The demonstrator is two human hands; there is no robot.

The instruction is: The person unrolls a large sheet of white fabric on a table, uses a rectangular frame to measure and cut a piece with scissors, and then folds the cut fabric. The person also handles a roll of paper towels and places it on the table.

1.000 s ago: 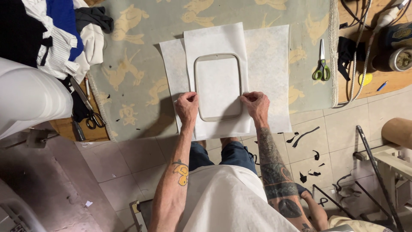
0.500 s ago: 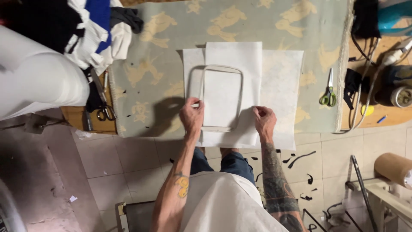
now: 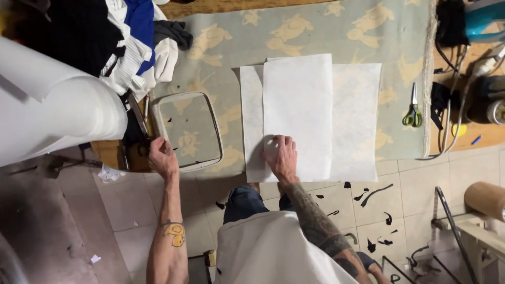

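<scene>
My left hand [image 3: 162, 156] grips the near left corner of a white rounded rectangular hoop frame [image 3: 212, 124], which lies on the patterned green cloth [image 3: 368, 31] to the left of the white sheets. My right hand [image 3: 281, 156] rests flat, fingers spread, on the near edge of the upper white sheet [image 3: 298, 105]. That sheet overlaps a wider white sheet [image 3: 355, 121] beneath it. Both sheets lie on the cloth.
A large white roll [image 3: 52, 105] and a heap of clothes [image 3: 121, 37] sit at the left. Green-handled scissors [image 3: 413, 112] lie right of the sheets. Cables and devices [image 3: 473, 79] crowd the far right. Tiled floor [image 3: 410, 210] with dark scraps lies below; a brown roll [image 3: 486, 199] is at right.
The hoop frame has left the top of the white sheets and moved to the left onto the cloth, carried by my left hand. My right hand stays on the sheets' near edge.
</scene>
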